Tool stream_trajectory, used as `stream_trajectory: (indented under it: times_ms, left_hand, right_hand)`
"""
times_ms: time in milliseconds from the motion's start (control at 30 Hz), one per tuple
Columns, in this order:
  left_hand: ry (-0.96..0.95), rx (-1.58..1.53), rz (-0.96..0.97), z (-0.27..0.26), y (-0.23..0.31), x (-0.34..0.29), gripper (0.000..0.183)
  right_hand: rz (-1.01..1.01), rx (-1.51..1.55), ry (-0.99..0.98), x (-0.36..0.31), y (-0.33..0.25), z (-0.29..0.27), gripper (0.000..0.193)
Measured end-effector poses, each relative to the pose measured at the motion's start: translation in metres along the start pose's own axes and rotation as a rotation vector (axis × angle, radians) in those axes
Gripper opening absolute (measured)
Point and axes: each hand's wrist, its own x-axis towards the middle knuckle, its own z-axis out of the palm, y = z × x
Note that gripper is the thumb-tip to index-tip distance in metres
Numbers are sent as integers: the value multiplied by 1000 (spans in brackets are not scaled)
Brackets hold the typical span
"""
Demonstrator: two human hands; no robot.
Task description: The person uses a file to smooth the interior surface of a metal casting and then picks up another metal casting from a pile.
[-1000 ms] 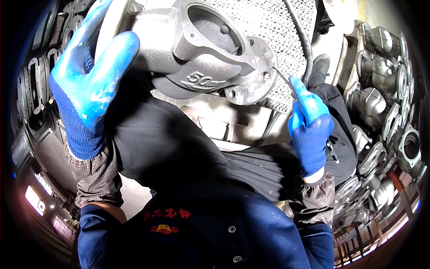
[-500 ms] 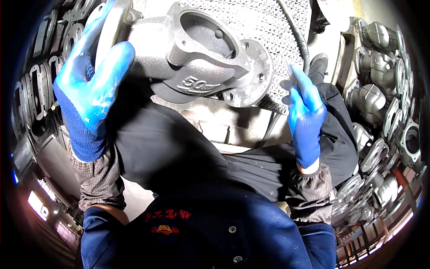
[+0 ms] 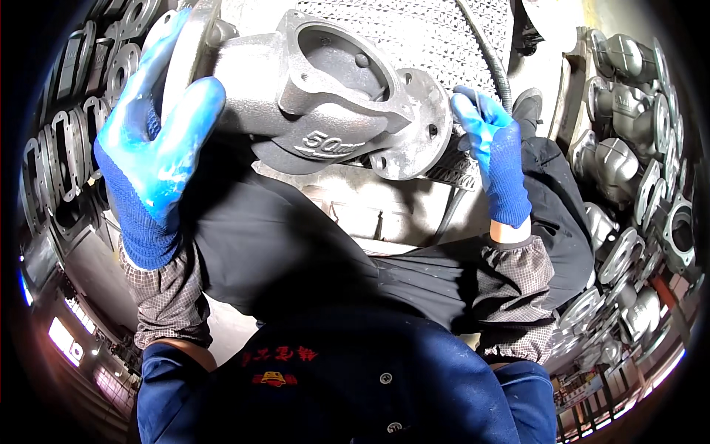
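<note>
A grey cast-iron valve body [image 3: 255, 78] with a round opening on top and a flange at each end is tilted above my lap. My left hand [image 3: 166, 122], in a blue coated glove, is closed round the valve's left flange [image 3: 194, 48], thumb on the near side and fingers along the outer face. Close by the right flange [image 3: 427, 129] is my right hand [image 3: 488, 122], gloved alike, its fingers bent and drawn together at the rim. Whatever those fingers hold is hidden, and I cannot tell whether they touch the metal.
Beneath the valve lies a pale, perforated-looking surface [image 3: 444, 37], with a dark hose [image 3: 484, 55] running along its right side. Several similar castings [image 3: 629, 111] are stacked at the right. Flat flanged parts [image 3: 66, 152] stand in rows on the left.
My right hand has moved up and left to the right flange, its fingers going from stretched to bent. The valve and my left hand have shifted only slightly, downward and right.
</note>
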Motion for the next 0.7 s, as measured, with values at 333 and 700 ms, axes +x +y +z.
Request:
stream_trajectory:
  times_ms: [333,700]
  left_hand:
    - [32,16,37,2,0,0,53]
    - [-8,72,-25,3,-5,-5,57]
  right_hand:
    - [63,-271,-61,9,-37,0,52]
    - [-69,-250,54,-1,-48,-2,35]
